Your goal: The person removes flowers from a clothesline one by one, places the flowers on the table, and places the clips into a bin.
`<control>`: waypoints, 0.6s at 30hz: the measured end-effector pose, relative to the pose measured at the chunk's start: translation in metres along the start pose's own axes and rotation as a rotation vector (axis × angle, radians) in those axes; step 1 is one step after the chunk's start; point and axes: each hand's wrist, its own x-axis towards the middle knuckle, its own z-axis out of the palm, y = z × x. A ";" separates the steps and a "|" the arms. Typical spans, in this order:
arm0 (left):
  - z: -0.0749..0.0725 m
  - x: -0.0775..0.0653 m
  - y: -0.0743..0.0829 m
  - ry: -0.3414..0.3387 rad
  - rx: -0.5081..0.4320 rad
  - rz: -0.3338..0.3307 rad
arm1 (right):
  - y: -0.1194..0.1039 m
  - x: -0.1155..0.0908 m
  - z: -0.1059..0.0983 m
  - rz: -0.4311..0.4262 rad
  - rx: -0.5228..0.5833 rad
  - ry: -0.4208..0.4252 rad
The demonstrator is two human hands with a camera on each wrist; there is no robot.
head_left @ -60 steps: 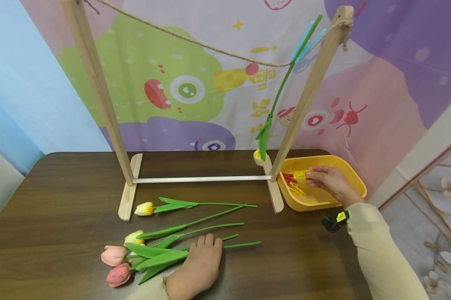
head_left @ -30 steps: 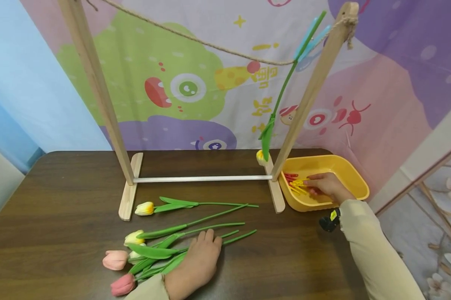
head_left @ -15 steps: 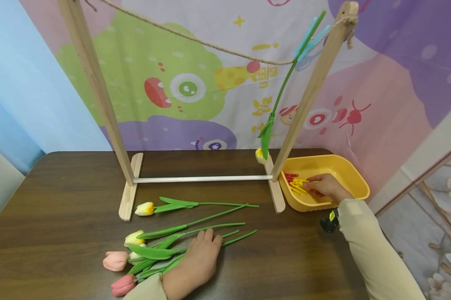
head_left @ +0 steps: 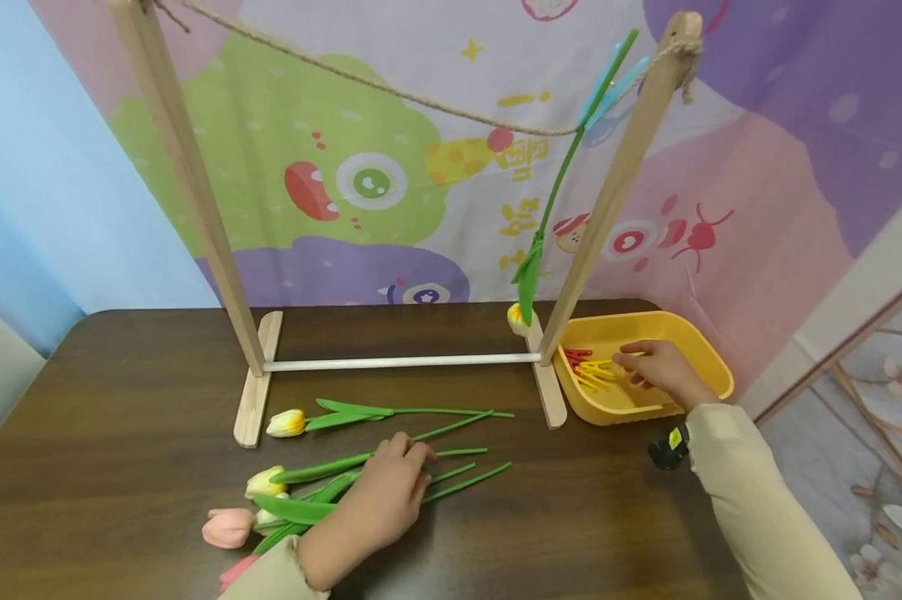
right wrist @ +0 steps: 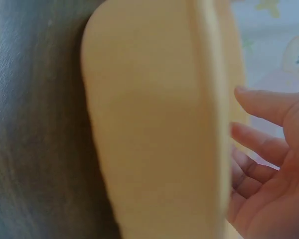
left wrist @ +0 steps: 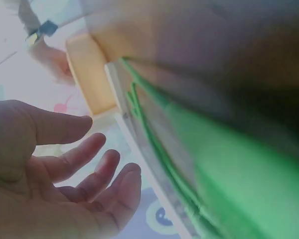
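Currently the left hand [head_left: 379, 500] rests with relaxed, straight fingers on the tulips [head_left: 323, 487] lying flat on the table [head_left: 121, 400]. Their long axes run left to right: blooms point left, stem ends right. The right hand [head_left: 657, 371] reaches into the yellow tub [head_left: 709, 367], fingers spread loosely over the clips [head_left: 589, 371]; no grip on a clip is visible.

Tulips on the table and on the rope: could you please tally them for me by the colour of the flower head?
Yellow tulips: 3, one of them hanging from the rope
Pink tulips: 2
Pale tulip, half hidden: 1
Total: 6
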 end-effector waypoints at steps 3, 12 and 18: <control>-0.008 0.003 -0.001 -0.002 -0.051 -0.033 | -0.009 -0.009 -0.006 -0.011 0.057 0.043; -0.039 0.018 0.001 0.083 -0.094 -0.092 | -0.056 -0.039 -0.027 -0.164 0.272 0.205; -0.060 0.033 0.006 0.123 -0.120 -0.079 | -0.092 -0.054 -0.031 -0.288 0.399 0.267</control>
